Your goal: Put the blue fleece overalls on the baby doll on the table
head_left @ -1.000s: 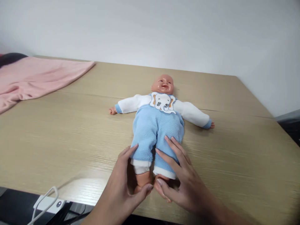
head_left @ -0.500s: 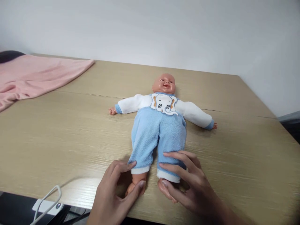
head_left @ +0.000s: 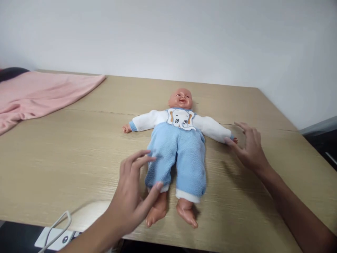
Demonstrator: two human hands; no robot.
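Note:
A baby doll (head_left: 177, 151) lies on its back on the wooden table, head away from me and arms spread wide. It wears a blue and white fleece outfit with an elephant face (head_left: 181, 118) on the chest. Over the doll's leg on the left hovers my left hand (head_left: 133, 189), open with thumb and fingers apart; it partly hides that leg's cuff. My right hand (head_left: 247, 147) is open beside the doll's hand (head_left: 235, 140) on the right, thumb close to the sleeve cuff. Whether the thumb touches it I cannot tell. Both bare feet of the doll now show.
A pink cloth (head_left: 50, 93) is spread over the table's far left, with a dark object (head_left: 12, 73) behind it. At the lower left, a white device (head_left: 55, 239) with a cable (head_left: 68, 219) sits by the table's (head_left: 79, 168) near edge. A pale wall rises behind.
Both hands have come away from the doll's lower legs. My right hand has moved up and right to the doll's hand; my left has lifted slightly upward. The doll's feet are uncovered.

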